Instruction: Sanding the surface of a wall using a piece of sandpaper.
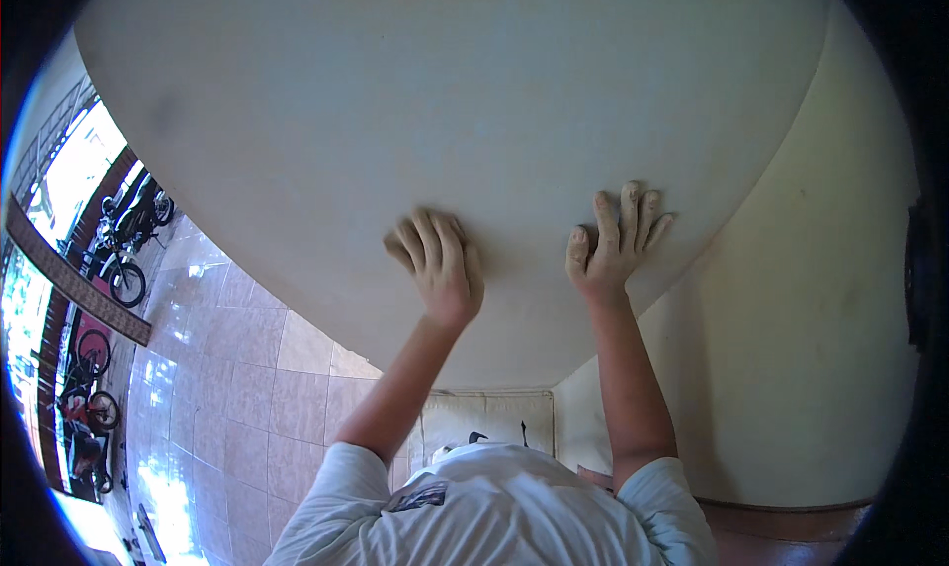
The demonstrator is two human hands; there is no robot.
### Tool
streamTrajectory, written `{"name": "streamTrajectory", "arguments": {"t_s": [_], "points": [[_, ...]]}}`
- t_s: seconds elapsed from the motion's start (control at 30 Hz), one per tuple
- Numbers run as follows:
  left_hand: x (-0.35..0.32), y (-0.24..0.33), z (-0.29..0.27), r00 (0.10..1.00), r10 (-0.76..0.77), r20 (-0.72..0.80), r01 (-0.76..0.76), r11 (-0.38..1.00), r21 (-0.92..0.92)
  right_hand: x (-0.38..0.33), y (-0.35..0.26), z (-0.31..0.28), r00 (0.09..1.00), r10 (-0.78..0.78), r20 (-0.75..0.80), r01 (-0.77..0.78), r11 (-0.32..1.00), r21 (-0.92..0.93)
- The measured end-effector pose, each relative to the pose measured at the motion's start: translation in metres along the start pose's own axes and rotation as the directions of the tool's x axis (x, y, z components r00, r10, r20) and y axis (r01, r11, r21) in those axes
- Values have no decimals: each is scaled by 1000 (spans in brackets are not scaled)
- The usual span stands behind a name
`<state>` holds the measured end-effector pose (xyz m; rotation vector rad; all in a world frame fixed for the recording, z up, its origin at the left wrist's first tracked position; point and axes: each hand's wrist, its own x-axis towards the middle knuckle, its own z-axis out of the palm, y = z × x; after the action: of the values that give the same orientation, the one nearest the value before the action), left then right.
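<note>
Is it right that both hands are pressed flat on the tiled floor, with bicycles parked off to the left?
Not quite. In the head view the left hand and right hand press on the pale wall, not the tiled floor. The bicycles are at left.

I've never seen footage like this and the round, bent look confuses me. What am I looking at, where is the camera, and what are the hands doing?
This is one picture from a wide fisheye camera worn on a person's head, which is why straight edges bend toward the rim. No machine is involved: the two bare arms coming up from the lower edge are the wearer's own, above a white shirt. The left hand and the right hand both lie against a plain cream wall; the left looks somewhat curled, the right has its fingers spread. Neither hand holds anything. A second cream wall meets the first at a corner on the right. On the left there is a tiled floor, and beyond it parked bicycles in bright daylight.
</note>
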<state>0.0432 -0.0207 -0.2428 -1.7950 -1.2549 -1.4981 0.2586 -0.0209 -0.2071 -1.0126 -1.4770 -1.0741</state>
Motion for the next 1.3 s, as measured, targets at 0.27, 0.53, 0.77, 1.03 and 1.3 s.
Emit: {"name": "streamTrajectory", "arguments": {"t_s": [0.27,0.53,0.77,1.03,1.3], "points": [[115,-3,-33,976,195,-94,-195,981,12,-3,-2,0,998,51,31,-51,998,20],[102,-14,-28,947,185,-261,-251,936,-247,-27,-10,8,995,73,62,-73,997,0],[82,-34,-19,920,261,-293,-351,882,-314,-31,-8,10,999,45,28,-46,999,18],[32,-33,-2,946,223,-234,-269,944,-188,-29,-9,9,999,44,12,-44,999,8],[-27,-37,8,996,85,-38,-87,995,-56,-28,-8,10,1000,28,-2,-28,1000,13]]}}
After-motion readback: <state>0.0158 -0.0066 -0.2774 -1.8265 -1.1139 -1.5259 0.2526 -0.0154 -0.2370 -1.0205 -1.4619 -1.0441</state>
